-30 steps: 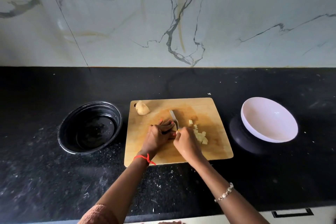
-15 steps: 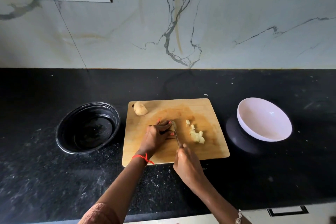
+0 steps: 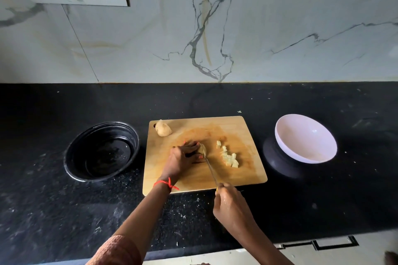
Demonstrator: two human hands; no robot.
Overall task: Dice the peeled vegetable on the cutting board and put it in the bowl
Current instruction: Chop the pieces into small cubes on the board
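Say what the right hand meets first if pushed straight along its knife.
The right hand would likely meet the vegetable piece held by the left hand, at the knife tip; depth unclear.

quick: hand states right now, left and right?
Left hand: holding the vegetable piece on the cutting board.
Right hand: gripping the knife, blade at that piece.
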